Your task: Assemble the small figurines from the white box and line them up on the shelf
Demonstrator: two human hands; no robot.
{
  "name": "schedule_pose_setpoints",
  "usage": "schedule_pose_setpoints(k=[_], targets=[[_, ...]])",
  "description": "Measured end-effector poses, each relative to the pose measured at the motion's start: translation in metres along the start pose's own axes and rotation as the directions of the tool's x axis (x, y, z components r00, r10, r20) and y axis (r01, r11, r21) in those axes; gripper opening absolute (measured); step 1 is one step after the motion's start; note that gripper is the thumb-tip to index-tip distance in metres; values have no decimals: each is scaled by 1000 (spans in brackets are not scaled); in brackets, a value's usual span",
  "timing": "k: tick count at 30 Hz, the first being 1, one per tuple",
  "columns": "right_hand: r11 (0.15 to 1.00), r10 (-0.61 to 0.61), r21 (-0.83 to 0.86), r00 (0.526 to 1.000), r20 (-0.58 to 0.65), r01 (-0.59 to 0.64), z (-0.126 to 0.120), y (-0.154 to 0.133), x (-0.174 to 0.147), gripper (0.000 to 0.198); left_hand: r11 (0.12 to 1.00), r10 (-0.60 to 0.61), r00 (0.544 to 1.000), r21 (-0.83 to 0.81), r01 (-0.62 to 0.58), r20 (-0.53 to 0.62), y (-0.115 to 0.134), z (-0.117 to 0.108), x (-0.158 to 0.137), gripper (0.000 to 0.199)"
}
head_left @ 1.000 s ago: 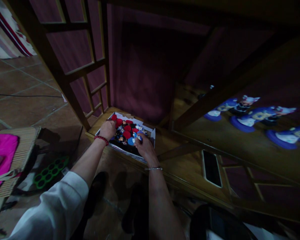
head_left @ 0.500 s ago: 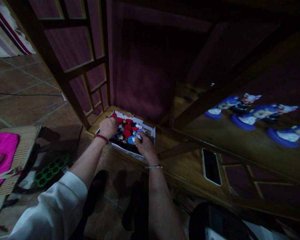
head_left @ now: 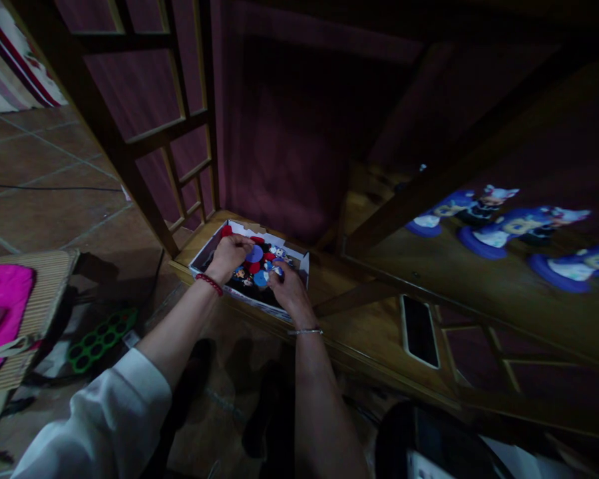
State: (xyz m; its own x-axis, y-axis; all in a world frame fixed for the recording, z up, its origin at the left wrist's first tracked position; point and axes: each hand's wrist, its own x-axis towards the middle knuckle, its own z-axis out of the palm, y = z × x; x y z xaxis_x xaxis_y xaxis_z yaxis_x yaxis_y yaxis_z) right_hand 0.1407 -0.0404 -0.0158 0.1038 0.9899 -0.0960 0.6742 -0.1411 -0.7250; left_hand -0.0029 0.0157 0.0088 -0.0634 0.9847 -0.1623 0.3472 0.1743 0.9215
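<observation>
A shallow white cardboard box full of small toy figurines with red, blue and dark parts sits on the wooden shelf, both my hands over it. My left hand, with a red bead bracelet at the wrist, is closed in a pinch at a figurine's round violet base; the rest of that figurine is hidden. On the right side of the box, my right hand has its fingers closed on a blue-and-white figurine. A light blue round base shows beside its fingertips.
Several blue-haired figurines on violet bases stand on the raised shelf at right. A phone lies on the lower shelf. Wooden lattice rises left of the box. A green holed tray and pink cloth are at left.
My left hand has shifted right from the box's left end towards its middle, and the violet base now shows at its fingertips. My right hand stays nearly in place.
</observation>
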Motion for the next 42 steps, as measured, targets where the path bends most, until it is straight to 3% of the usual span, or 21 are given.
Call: schedule_pose_setpoints(k=[2,5,11,17,21,25,29,33,42], targets=[[1000,-4,3,1000,-1,4,-1,-1,0,33,976,-48,999,-213,52,23,2,6,-3,12],[1000,-6,4,1000,-9,6,-1,-1,-1,33,939,-96,995,-328,105,41,5,12,-8,8],[999,-13,32,998,-67,15,0,2,0,31,941,-124,990,-309,138,65,2,13,-9,7],[996,60,68,992,-115,-52,1,3,4,32,959,-122,988,-245,142,95,-5,18,-11,7],[994,54,101,985,-161,-38,2,4,6,30,971,-101,994,-213,109,47,-5,23,-15,9],[986,49,169,978,-205,-14,7,9,9,28,951,-148,988,-267,157,54,0,24,-18,6],[973,47,230,975,-219,5,11,15,11,30,897,-228,966,-360,256,120,5,23,-20,5],[962,31,271,974,-223,32,12,15,11,32,780,-324,909,-471,413,260,8,21,-21,6],[942,38,334,977,-209,35,12,14,13,28,652,-325,867,-575,494,377,3,23,-19,9]])
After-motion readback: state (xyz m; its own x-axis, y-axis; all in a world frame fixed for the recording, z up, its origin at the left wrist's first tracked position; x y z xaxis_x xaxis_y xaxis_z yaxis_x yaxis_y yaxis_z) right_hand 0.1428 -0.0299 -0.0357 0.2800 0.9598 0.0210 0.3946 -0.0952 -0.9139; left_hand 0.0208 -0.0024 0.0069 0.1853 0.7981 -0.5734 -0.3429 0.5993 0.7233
